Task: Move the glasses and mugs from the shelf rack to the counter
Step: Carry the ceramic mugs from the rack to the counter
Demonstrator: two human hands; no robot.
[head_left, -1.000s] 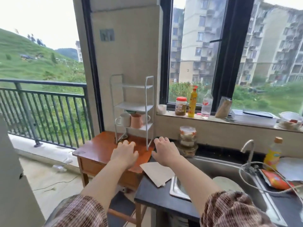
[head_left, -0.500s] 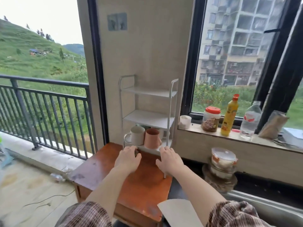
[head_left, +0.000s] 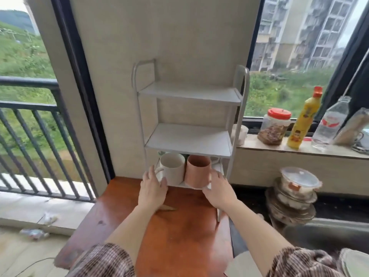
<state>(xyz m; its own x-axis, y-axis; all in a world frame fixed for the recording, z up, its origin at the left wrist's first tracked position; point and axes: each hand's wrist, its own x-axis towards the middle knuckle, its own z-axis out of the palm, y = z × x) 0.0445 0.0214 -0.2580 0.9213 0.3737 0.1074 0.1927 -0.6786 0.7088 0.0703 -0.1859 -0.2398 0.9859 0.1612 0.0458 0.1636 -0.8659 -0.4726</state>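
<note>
A white three-tier shelf rack (head_left: 188, 139) stands on a small wooden table (head_left: 175, 232) against the wall. Its two upper shelves are bare. On the bottom shelf a white mug (head_left: 173, 166) stands left of a terracotta mug (head_left: 198, 170); something pale shows behind them, mostly hidden. My left hand (head_left: 152, 187) reaches the white mug's handle side, fingers spread and touching it. My right hand (head_left: 218, 188) curls open at the terracotta mug's lower right side. Neither mug is lifted.
The window ledge to the right holds a small white cup (head_left: 241, 133), a red-lidded jar (head_left: 274, 126), a yellow bottle (head_left: 303, 124) and a clear bottle (head_left: 329, 124). Stacked lidded bowls (head_left: 295, 192) sit on the dark counter (head_left: 335, 206). A balcony railing (head_left: 30, 120) is at left.
The view has moved closer to the rack. Both hands have risen from the tabletop to the two mugs on the bottom shelf.
</note>
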